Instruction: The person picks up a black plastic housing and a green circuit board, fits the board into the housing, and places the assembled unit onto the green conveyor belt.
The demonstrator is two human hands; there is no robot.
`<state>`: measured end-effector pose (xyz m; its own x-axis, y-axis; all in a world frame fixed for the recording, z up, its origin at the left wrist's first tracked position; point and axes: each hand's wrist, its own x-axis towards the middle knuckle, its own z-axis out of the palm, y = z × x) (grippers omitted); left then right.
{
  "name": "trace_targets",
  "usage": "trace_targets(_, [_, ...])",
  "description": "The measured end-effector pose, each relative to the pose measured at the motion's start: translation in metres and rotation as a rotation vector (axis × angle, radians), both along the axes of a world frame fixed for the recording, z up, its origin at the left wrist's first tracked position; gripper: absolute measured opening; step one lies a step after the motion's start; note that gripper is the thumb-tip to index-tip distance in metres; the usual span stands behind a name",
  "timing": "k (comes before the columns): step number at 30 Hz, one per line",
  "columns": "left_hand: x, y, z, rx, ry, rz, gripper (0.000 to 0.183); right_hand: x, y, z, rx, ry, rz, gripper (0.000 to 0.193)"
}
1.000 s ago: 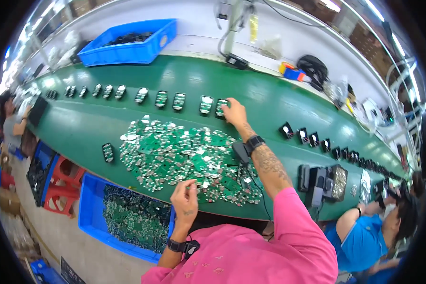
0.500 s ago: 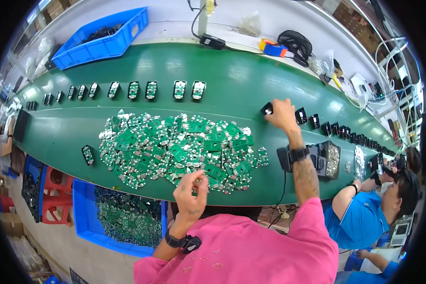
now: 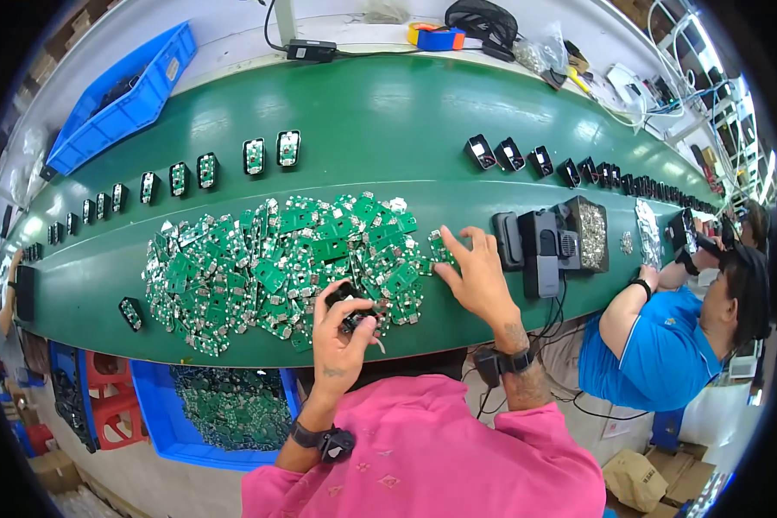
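My left hand (image 3: pixel 335 350) is closed around a small black plastic housing (image 3: pixel 344 298), held over the near edge of a wide pile of circuit boards (image 3: pixel 272 272). Something thin and pale sticks out below that grip. My right hand (image 3: pixel 479 281) reaches to the pile's right end with thumb and fingers spread. A single green circuit board (image 3: pixel 441 248) lies right at its thumb and index fingertips; I cannot tell whether they touch it. Similar black housings (image 3: pixel 509 154) stand in a row at the right. Others, with boards inside (image 3: pixel 288 148), line the left.
Right of my hand stand black devices (image 3: pixel 540 255) with cables and a box of small metal parts (image 3: pixel 593 233). One filled housing (image 3: pixel 130 313) lies at the near left. Blue bins (image 3: pixel 160 73) sit behind and below the bench. A co-worker in blue (image 3: pixel 665 337) works at the right.
My right hand has come back from the row of housings to the board pile. A black housing is now in my left hand, which was empty-looking before. The view has shifted.
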<state>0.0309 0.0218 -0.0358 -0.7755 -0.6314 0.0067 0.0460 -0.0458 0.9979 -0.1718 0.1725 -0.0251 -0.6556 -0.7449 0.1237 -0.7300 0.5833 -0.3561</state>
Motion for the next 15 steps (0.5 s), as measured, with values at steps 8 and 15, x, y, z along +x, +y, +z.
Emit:
trace_targets(8, [0.003, 0.003, -0.005, 0.287, 0.013, 0.011, 0.026, 0.077, 0.076, -0.009, 0.109, 0.082, 0.13, 0.062])
trace_targets(15, [-0.005, 0.017, -0.004, -0.285, -0.136, 0.114, 0.018, 0.104, 0.091, -0.036, -0.272, -0.017, 0.065, 0.036])
